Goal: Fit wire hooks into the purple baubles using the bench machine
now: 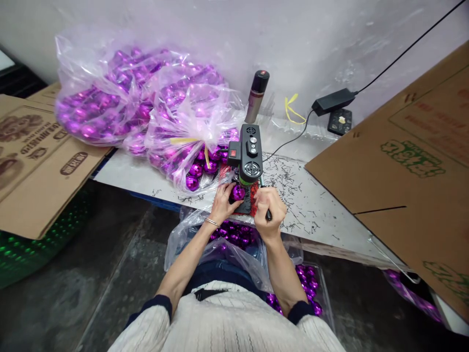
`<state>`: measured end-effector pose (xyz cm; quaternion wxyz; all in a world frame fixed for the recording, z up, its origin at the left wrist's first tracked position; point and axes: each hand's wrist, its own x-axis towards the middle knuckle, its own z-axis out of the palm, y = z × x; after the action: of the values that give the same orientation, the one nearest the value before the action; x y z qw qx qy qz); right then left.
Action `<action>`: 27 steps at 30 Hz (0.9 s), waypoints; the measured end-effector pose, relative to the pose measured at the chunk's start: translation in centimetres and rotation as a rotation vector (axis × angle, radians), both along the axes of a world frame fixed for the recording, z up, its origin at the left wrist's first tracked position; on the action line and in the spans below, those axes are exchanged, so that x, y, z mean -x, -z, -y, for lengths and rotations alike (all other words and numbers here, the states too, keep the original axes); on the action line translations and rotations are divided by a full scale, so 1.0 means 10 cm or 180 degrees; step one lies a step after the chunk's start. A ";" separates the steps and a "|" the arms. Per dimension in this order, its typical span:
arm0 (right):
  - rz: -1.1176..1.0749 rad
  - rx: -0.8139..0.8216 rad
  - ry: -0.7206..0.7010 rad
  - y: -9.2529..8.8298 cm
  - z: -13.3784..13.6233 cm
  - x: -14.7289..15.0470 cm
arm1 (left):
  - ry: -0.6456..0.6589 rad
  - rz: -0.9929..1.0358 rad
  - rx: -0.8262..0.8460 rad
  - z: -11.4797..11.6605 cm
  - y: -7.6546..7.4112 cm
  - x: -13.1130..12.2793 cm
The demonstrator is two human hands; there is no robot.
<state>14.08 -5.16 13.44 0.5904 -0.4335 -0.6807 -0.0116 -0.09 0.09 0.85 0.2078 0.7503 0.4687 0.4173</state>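
A small black bench machine (248,152) with a red switch stands at the front edge of the white table (315,195). My left hand (223,198) is closed on a shiny purple ball (238,191) and holds it under the machine's head. My right hand (269,208) is wrapped round the machine's black lever handle (268,215), just right of the ball. A clear bag of purple balls (234,237) lies open in my lap below both hands.
Large clear bags full of purple balls (139,102) are piled at the table's back left. A spray can (256,95), a power adapter (333,101) and its cable stand behind the machine. Cardboard sheets (403,166) lean at right and left. Small dark scraps litter the table.
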 end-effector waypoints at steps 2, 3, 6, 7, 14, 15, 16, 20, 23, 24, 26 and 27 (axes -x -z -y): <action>-0.0019 0.0015 -0.0033 0.01 0.00 -0.01 | 0.0006 -0.0094 0.0039 -0.01 0.00 0.00; -0.0023 0.0023 -0.0037 0.01 0.01 -0.01 | 0.0006 -0.0112 0.0079 -0.02 0.01 -0.01; 0.0002 0.0053 -0.0020 0.00 0.01 -0.02 | 0.0054 -0.0067 0.0182 -0.05 0.03 -0.02; 0.0015 0.0057 -0.0013 0.00 0.01 -0.02 | 0.0082 -0.0026 0.0184 -0.06 0.05 -0.03; 0.0020 -0.0041 0.0042 0.05 0.02 -0.01 | 0.0137 0.0191 0.0216 -0.05 0.13 -0.05; 0.0018 -0.0089 0.0047 0.08 0.02 -0.01 | 0.0113 0.0186 0.0216 -0.04 0.14 -0.05; 0.0024 -0.0135 0.0044 0.13 0.01 -0.01 | 0.0094 0.0177 0.0208 -0.03 0.14 -0.05; -0.0018 -0.0240 -0.0001 0.37 -0.01 -0.01 | 0.0060 0.0171 0.0153 -0.01 0.13 -0.06; -0.0135 -0.0268 0.0028 0.54 -0.03 -0.01 | 0.0039 0.0172 0.0165 -0.01 0.13 -0.06; -0.0162 -0.0293 0.0055 0.58 -0.04 -0.01 | 0.0038 0.0171 0.0168 -0.01 0.13 -0.06; -0.0185 -0.0373 0.0114 0.64 -0.06 0.00 | 0.0043 0.0171 0.0164 -0.01 0.13 -0.06; -0.0177 -0.0403 0.0136 0.66 -0.07 0.00 | 0.0047 0.0171 0.0164 -0.01 0.13 -0.06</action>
<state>14.08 -4.45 6.84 0.6349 -0.4100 -0.6526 -0.0552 0.48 0.15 -0.48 0.2426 0.7367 0.4680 0.4236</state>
